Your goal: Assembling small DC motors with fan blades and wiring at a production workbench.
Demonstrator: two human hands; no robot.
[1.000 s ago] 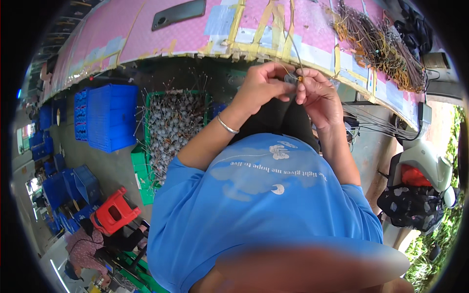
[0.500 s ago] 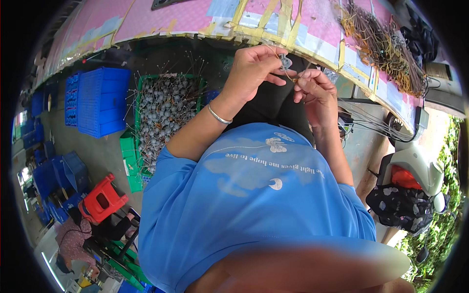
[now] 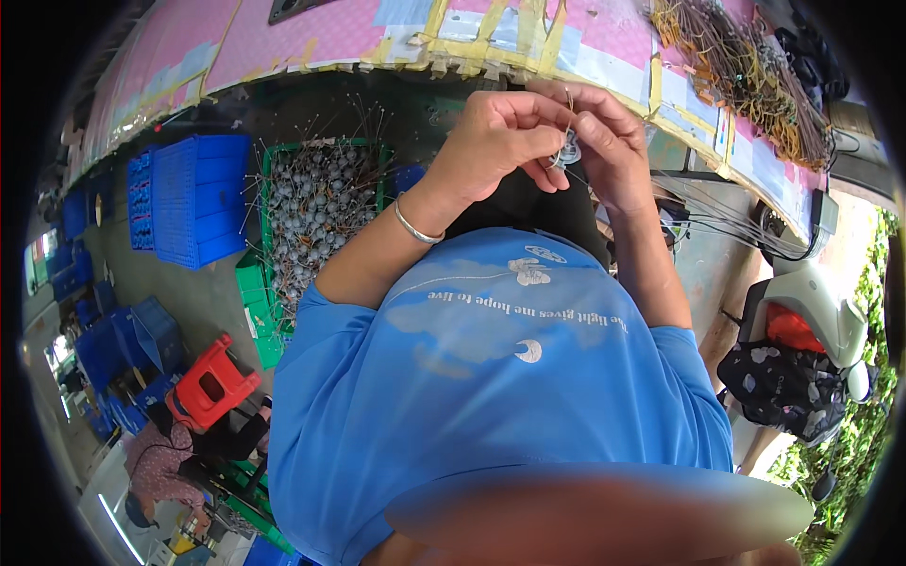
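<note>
Just off the table's near edge, my two hands meet over a small grey round part [image 3: 569, 151] with a thin wire [image 3: 569, 97] on it. My left hand [image 3: 505, 141], a silver bangle at its wrist, is closed with the part at its fingertips. My right hand [image 3: 615, 146] is closed too, thumb and forefinger pinching the wire close to the part. Fingers cover some of the part and the wire's end.
The taped pink tabletop [image 3: 321, 38] spans the far side, with a bundle of brown wires [image 3: 755, 90] at its right. On my left stand a green crate [image 3: 266, 316] of similar grey parts, blue crates [image 3: 203, 198] and a red stool [image 3: 215, 382]. Another person [image 3: 160, 462] works at lower left.
My hands have come together and turned. The grey part now sits lower, between both sets of fingers, and the right hand has moved from the wire's far end up to the part.
</note>
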